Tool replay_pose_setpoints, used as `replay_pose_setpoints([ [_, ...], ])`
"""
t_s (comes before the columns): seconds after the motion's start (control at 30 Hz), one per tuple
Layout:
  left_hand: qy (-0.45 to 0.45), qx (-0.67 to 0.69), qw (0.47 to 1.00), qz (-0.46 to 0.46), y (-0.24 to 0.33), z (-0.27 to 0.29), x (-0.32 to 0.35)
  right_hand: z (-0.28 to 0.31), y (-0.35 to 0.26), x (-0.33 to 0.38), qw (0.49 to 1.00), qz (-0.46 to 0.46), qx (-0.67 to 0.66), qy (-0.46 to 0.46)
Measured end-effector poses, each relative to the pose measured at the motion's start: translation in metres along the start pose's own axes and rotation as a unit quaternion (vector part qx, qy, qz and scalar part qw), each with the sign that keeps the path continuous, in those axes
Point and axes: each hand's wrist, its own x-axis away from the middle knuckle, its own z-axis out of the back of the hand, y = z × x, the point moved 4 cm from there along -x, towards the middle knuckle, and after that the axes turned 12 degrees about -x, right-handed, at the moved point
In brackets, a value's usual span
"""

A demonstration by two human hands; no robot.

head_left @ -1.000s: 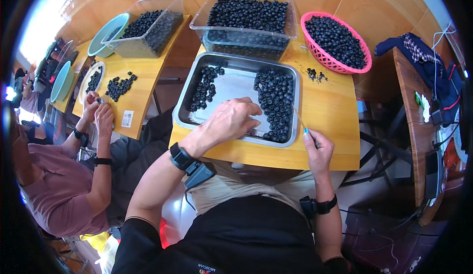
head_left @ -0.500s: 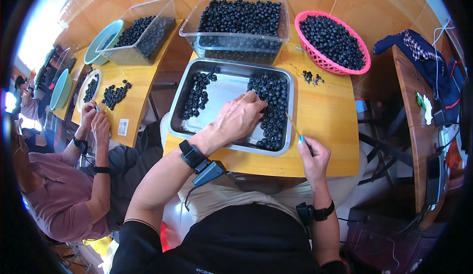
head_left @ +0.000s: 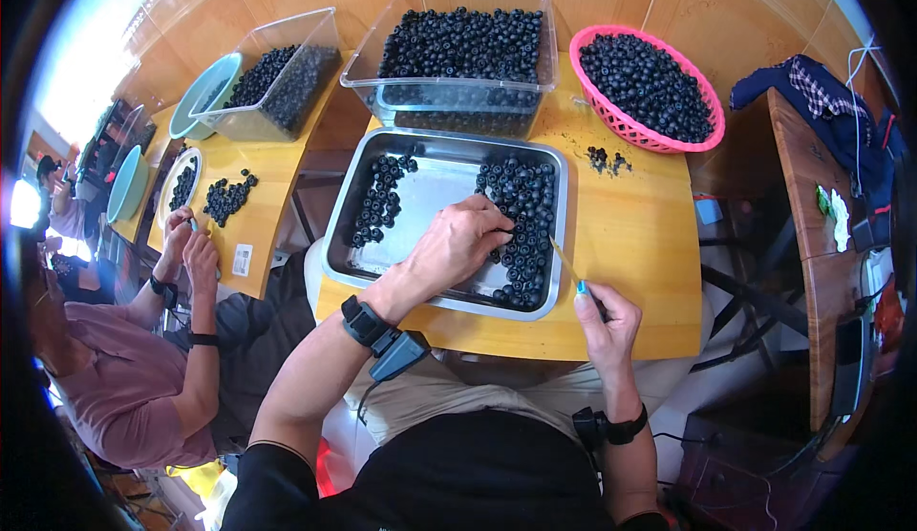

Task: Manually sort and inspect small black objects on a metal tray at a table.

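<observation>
A shallow metal tray (head_left: 435, 294) lies before me, with dark round berries, much like blueberries, in a small pile (head_left: 378, 208) on its left and a bigger pile (head_left: 523, 197) on its right. Over the near left side of the bigger pile is my left hand (head_left: 457, 243), its fingers pinched together; whatever they hold is hidden. My right hand (head_left: 611, 323) is closed around the dark handle of a slim tool (head_left: 565, 262) with a blue collar and a thin yellowish shaft. The shaft points up and left to the tray's right rim.
Behind the tray stands a clear plastic bin (head_left: 458, 101) full of berries. A pink basket (head_left: 642, 135) of berries is at the back right, with dark crumbs (head_left: 607, 160) nearby. At the left, a co-worker's hands (head_left: 189, 244) work beside another clear bin (head_left: 263, 111).
My left hand has drawn slightly nearer to me over the right pile, fingers still pinched. My right hand keeps its hold on the tool. The whole view has shifted a little.
</observation>
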Motion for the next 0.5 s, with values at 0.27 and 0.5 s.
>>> replay_pose_setpoints([
  [0.27,-0.054,0.176,0.968,0.170,-0.012,0.005,0.013,0.000,-0.001,0.001,1.000,0.011,0.002,-0.006],
  [0.5,-0.028,0.433,0.864,0.255,-0.013,0.010,0.030,0.001,0.003,0.002,1.000,0.012,0.005,0.002],
])
